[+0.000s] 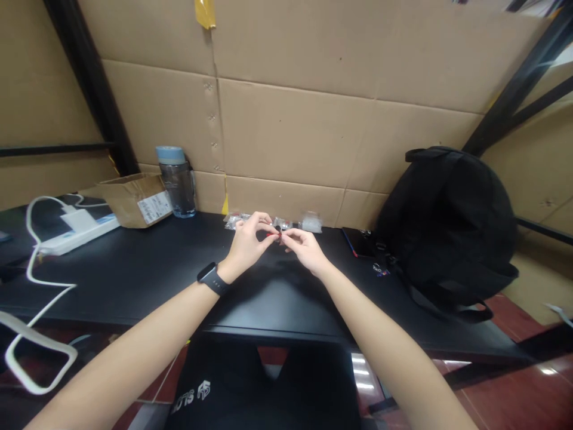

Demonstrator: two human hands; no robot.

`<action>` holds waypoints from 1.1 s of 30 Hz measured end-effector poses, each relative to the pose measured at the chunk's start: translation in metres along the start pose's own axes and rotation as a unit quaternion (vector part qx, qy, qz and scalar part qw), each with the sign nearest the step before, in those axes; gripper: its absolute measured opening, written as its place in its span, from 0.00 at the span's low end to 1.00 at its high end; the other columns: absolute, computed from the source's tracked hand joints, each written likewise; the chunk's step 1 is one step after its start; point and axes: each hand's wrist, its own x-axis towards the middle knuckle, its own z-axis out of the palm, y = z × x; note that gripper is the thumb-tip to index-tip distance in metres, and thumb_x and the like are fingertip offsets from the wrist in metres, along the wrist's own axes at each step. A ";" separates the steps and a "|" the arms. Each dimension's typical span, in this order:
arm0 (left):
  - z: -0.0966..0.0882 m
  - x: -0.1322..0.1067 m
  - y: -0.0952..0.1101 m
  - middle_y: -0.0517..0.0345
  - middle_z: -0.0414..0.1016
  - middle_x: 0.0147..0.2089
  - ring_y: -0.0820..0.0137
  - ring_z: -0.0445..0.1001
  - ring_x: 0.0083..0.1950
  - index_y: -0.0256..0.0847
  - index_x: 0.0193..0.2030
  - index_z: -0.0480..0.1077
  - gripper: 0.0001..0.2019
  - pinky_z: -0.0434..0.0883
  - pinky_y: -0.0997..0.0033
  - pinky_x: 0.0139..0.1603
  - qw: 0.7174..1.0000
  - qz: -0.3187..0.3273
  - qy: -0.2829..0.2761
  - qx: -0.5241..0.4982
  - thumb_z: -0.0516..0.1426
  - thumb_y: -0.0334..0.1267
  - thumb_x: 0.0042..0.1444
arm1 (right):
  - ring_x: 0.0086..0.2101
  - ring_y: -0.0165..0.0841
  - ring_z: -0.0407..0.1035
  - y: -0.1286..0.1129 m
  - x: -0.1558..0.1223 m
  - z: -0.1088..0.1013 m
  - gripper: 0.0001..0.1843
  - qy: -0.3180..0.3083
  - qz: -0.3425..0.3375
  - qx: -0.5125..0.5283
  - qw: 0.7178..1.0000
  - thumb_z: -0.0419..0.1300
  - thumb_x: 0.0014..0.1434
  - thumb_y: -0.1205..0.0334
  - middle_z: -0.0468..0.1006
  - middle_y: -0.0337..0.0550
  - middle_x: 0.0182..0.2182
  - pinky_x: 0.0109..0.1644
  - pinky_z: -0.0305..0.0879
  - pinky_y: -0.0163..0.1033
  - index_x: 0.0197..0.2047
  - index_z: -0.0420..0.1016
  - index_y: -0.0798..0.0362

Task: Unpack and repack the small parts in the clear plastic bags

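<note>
My left hand (253,240), with a dark watch (213,278) on its wrist, pinches a small red piece (278,235) between thumb and fingers. From the other side, my right hand (305,248) pinches the same piece. Fingertips hide most of it, so its kind cannot be made out. Both hands are held over the black table (273,298), close together. Just behind them lie small clear plastic bags (310,223) with contents too small to name.
A water bottle (178,182), an open cardboard box (134,200) and a white power strip (83,235) with a cable stand at left. On the right are a black backpack (447,233), a dark flat device (357,243) and a keyring (380,270). Cardboard walls (290,131) rise behind.
</note>
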 end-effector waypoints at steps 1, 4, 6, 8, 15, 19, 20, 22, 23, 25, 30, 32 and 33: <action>0.000 0.000 0.001 0.59 0.83 0.41 0.61 0.82 0.48 0.44 0.46 0.64 0.14 0.62 0.56 0.60 1.000 -0.001 -0.001 0.004 0.64 0.36 0.58 | 0.40 0.35 0.77 0.001 0.000 0.000 0.17 -0.002 -0.003 -0.005 1.000 0.65 0.60 0.47 0.83 0.45 0.38 0.40 0.70 0.37 0.42 0.80 0.52; -0.001 0.000 0.000 0.61 0.83 0.40 0.61 0.82 0.49 0.44 0.46 0.65 0.14 0.60 0.55 0.62 1.000 0.002 -0.002 0.015 0.65 0.36 0.58 | 0.38 0.35 0.76 0.001 0.000 0.001 0.16 -0.004 0.000 -0.002 1.000 0.66 0.59 0.48 0.83 0.44 0.37 0.40 0.70 0.37 0.42 0.80 0.52; 0.000 0.000 -0.001 0.61 0.83 0.41 0.61 0.81 0.50 0.45 0.46 0.65 0.14 0.60 0.55 0.61 1.000 0.010 -0.003 0.016 0.65 0.36 0.58 | 0.38 0.35 0.76 0.000 0.000 0.001 0.16 -0.002 -0.003 0.002 1.000 0.68 0.58 0.49 0.83 0.44 0.37 0.40 0.70 0.38 0.42 0.79 0.52; 0.001 -0.001 -0.004 0.60 0.84 0.41 0.60 0.81 0.51 0.45 0.46 0.66 0.14 0.61 0.55 0.60 1.000 0.017 -0.006 0.016 0.65 0.37 0.58 | 0.38 0.36 0.76 0.000 0.000 0.001 0.16 0.000 -0.013 -0.002 1.000 0.68 0.57 0.49 0.83 0.44 0.37 0.41 0.70 0.39 0.42 0.78 0.52; 0.002 0.000 -0.006 0.59 0.83 0.41 0.62 0.81 0.48 0.45 0.46 0.67 0.12 0.63 0.55 0.59 0.999 0.026 -0.041 0.006 0.64 0.37 0.59 | 0.38 0.35 0.74 0.002 0.002 -0.003 0.10 -0.003 -0.083 -0.115 0.990 0.62 0.63 0.53 0.79 0.43 0.38 0.44 0.70 0.40 0.40 0.76 0.52; 0.002 0.002 -0.004 0.56 0.82 0.42 0.63 0.80 0.47 0.44 0.46 0.70 0.07 0.68 0.58 0.56 0.998 0.036 -0.049 -0.024 0.61 0.37 0.62 | 0.39 0.35 0.71 -0.005 0.000 -0.005 0.07 0.012 -0.131 -0.212 0.968 0.58 0.65 0.59 0.76 0.44 0.40 0.40 0.68 0.38 0.38 0.75 0.52; 0.002 0.002 -0.005 0.55 0.81 0.43 0.63 0.80 0.47 0.44 0.45 0.70 0.06 0.69 0.59 0.55 0.998 0.038 -0.044 -0.033 0.60 0.38 0.62 | 0.39 0.35 0.71 -0.006 0.000 -0.006 0.06 0.009 -0.142 -0.230 0.963 0.58 0.66 0.60 0.76 0.45 0.41 0.39 0.67 0.37 0.38 0.74 0.51; 0.003 0.003 -0.006 0.54 0.80 0.45 0.63 0.78 0.48 0.44 0.45 0.71 0.05 0.71 0.60 0.54 0.998 0.031 -0.026 -0.040 0.58 0.39 0.64 | 0.40 0.35 0.70 -0.008 -0.002 -0.007 0.06 0.001 -0.164 -0.261 0.951 0.56 0.66 0.61 0.75 0.46 0.42 0.40 0.67 0.38 0.38 0.73 0.51; 0.003 0.003 -0.007 0.53 0.79 0.45 0.63 0.78 0.49 0.44 0.45 0.72 0.06 0.71 0.60 0.54 0.999 0.021 -0.020 -0.041 0.57 0.41 0.66 | 0.40 0.35 0.70 -0.009 -0.002 -0.007 0.06 -0.003 -0.175 -0.274 0.946 0.56 0.67 0.62 0.75 0.46 0.42 0.41 0.68 0.39 0.38 0.73 0.51; 0.004 0.002 -0.010 0.53 0.79 0.48 0.62 0.77 0.51 0.44 0.47 0.71 0.09 0.71 0.60 0.55 0.998 -0.006 -0.029 -0.049 0.55 0.44 0.68 | 0.42 0.36 0.70 -0.009 -0.003 -0.008 0.05 -0.012 -0.196 -0.293 0.936 0.56 0.67 0.63 0.74 0.47 0.43 0.45 0.68 0.41 0.39 0.72 0.51; 0.006 -0.001 -0.012 0.51 0.77 0.53 0.61 0.76 0.56 0.44 0.52 0.71 0.15 0.70 0.59 0.60 0.990 -0.027 -0.122 -0.066 0.55 0.50 0.67 | 0.45 0.38 0.69 -0.008 -0.004 -0.006 0.05 -0.027 -0.215 -0.308 0.926 0.54 0.68 0.64 0.73 0.48 0.44 0.51 0.67 0.44 0.39 0.70 0.50; 0.007 -0.002 -0.011 0.51 0.77 0.53 0.61 0.76 0.56 0.45 0.53 0.70 0.15 0.70 0.59 0.60 0.987 -0.031 -0.145 -0.068 0.54 0.51 0.67 | 0.46 0.38 0.69 -0.008 -0.004 -0.006 0.05 -0.026 -0.216 -0.310 0.926 0.54 0.68 0.65 0.73 0.48 0.45 0.52 0.67 0.44 0.40 0.70 0.50; 0.007 -0.002 -0.011 0.52 0.78 0.53 0.61 0.76 0.55 0.45 0.53 0.70 0.15 0.70 0.59 0.60 0.985 -0.037 -0.152 -0.070 0.54 0.50 0.68 | 0.46 0.38 0.68 -0.008 -0.003 -0.006 0.05 -0.025 -0.217 -0.311 0.925 0.54 0.68 0.65 0.73 0.48 0.45 0.52 0.66 0.44 0.40 0.70 0.50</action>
